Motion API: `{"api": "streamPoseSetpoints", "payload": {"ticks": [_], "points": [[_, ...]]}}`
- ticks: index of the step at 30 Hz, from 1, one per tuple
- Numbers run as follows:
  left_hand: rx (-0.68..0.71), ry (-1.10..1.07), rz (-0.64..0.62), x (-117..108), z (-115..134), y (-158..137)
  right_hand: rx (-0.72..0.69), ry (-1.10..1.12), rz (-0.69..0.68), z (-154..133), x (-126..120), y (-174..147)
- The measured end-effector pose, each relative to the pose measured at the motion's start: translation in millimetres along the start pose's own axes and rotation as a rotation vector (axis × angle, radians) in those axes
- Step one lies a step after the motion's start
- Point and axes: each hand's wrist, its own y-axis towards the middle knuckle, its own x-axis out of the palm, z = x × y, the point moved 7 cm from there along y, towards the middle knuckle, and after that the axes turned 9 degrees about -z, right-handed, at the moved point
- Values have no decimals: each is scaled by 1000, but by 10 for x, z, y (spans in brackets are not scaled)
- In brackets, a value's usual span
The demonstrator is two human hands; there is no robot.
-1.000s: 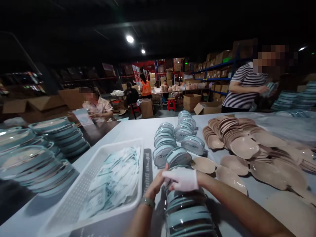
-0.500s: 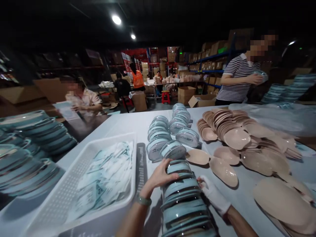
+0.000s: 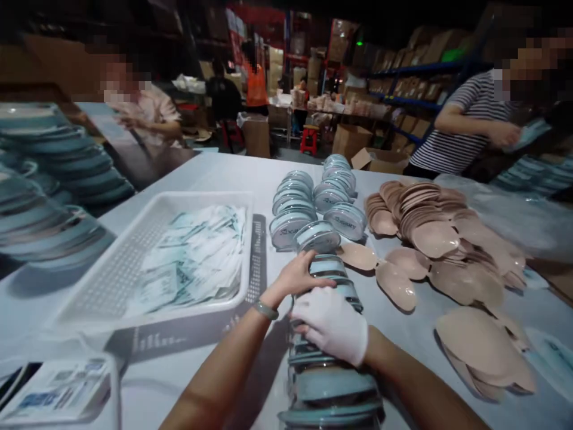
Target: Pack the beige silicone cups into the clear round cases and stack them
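right hand [image 3: 331, 324] | back atop case row [image 3: 329, 352] | left hand [image 3: 299, 276] stays

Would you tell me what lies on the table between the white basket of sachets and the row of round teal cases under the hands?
In the head view, a flat dark ruler-like strip lies between the white basket and the row of round teal cases, against the basket's right edge.

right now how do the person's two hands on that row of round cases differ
The right hand wears a white glove; the left hand is bare, with a band at the wrist. The left hand rests on the far end of the row of round cases, beside the cases standing on the table; the right hand lies nearer the camera, over the row's middle. The right hand lies palm-down; the left curls its fingers over the end case. Both press on the same row.
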Motion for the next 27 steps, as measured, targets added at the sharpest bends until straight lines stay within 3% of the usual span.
{"api": "streamPoseSetpoints", "payload": {"ticks": [1, 2, 3, 5, 8, 11, 16, 20, 24, 27], "points": [[-7, 2, 11, -4, 5, -18, 65, 12, 91, 138, -41, -210], [-13, 10, 14, -4, 12, -31, 249, 117, 402, 402, -188, -533], [-17, 25, 13, -1, 20, -40, 423, 255, 571, 675, -184, -864], [-18, 63, 10, 17, 30, -54, 639, 639, 483, 1096, 159, -1292], [0, 99, 26, 47, 27, -71, 700, 825, 431, 1246, 445, -1557], [15, 120, 32, 64, 22, -81, 669, 915, 434, 1151, 403, -1449], [-3, 137, -16, 68, 50, -88, 526, 1145, 220, 999, 314, -1158], [-12, 156, -21, 38, 98, -93, 542, 1136, 106, 976, 197, -1120], [-19, 211, -35, 60, 135, -111, 576, 876, -32, 681, -132, -974], [-14, 223, -23, 92, 149, -131, 473, 359, -92, 183, -248, -649]]}}
